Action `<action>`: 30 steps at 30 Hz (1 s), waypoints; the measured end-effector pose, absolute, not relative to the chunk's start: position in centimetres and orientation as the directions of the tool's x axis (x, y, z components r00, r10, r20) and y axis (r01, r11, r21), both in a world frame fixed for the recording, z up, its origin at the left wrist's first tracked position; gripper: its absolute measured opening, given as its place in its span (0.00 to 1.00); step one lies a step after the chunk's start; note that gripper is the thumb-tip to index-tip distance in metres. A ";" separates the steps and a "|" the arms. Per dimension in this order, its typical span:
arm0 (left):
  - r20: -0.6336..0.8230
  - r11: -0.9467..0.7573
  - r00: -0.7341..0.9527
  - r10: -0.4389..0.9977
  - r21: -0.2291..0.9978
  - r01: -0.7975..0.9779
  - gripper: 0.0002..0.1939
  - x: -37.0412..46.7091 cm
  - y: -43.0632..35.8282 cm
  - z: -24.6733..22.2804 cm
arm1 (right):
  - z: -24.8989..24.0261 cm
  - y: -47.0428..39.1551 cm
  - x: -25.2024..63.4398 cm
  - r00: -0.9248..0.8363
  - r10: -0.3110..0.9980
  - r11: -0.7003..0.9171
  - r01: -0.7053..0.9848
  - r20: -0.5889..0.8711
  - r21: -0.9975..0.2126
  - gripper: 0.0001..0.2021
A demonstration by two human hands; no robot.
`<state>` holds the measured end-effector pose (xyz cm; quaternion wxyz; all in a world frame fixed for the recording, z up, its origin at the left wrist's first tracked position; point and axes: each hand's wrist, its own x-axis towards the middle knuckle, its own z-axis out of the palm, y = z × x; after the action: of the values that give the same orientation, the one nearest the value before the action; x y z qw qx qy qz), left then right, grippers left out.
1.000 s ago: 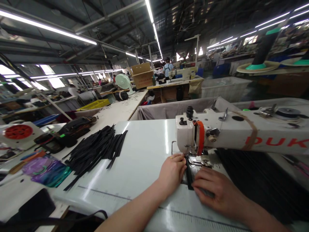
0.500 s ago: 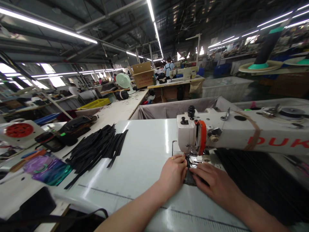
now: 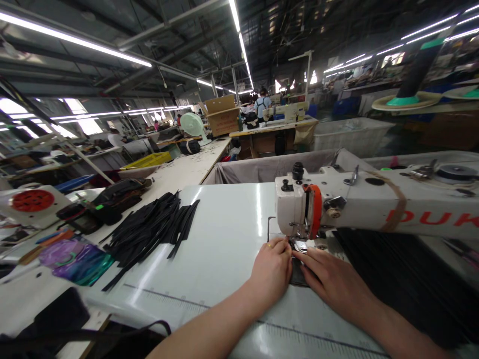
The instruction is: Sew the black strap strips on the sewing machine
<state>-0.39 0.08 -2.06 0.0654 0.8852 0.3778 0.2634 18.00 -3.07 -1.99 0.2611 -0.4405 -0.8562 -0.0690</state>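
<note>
At the needle end of the white sewing machine (image 3: 294, 207), a small black fabric piece (image 3: 299, 277) lies flat on the pale machine table. My left hand (image 3: 272, 267) has its bent fingers closed on the fabric's left side, just by the metal presser foot (image 3: 300, 246). On the other side, my right hand (image 3: 327, 269) grips the fabric's edge, thumb tucked below and fingertips nearly meeting the left ones. Both hands hide much of the piece, and the needle tip cannot be made out.
A pile of black strips (image 3: 149, 232) lies to the left, near a purple and teal pouch (image 3: 73, 259). More black material (image 3: 396, 279) is stacked under the machine arm at right. Behind are a fan (image 3: 192, 124), a cardboard box (image 3: 222, 117) and a person (image 3: 262, 103).
My right hand has shifted slightly forward and left, bringing its fingertips closer to the left ones. My left hand has barely moved. The view has shifted slightly.
</note>
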 end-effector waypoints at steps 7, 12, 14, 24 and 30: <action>0.363 -0.672 0.572 0.736 0.292 0.680 0.13 -0.1 0.0 -1.9 | -1.9 -3.1 17.9 -0.484 0.726 0.595 0.798 0.489 -0.093 0.15; 0.348 -0.660 0.567 0.747 0.285 0.695 0.13 0.0 -0.1 -1.5 | -1.7 -3.2 18.0 -0.483 0.736 0.594 0.796 0.475 -0.112 0.16; 0.343 -0.656 0.564 0.751 0.285 0.700 0.13 0.0 -0.2 -1.4 | -1.8 -3.2 18.0 -0.481 0.739 0.593 0.797 0.472 -0.116 0.16; 0.331 -0.667 0.582 0.743 0.284 0.689 0.12 0.0 -0.1 -1.0 | -1.9 -3.2 17.9 -0.483 0.738 0.597 0.793 0.470 -0.122 0.16; 0.340 -0.699 0.612 0.714 0.288 0.655 0.13 -0.4 -0.1 -0.9 | -2.0 -3.2 17.8 -0.481 0.743 0.588 0.802 0.466 -0.109 0.16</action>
<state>-0.43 -0.08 -0.87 0.0677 0.8953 0.3822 0.2185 17.82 -3.22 -2.02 0.2389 -0.4499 -0.8583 -0.0616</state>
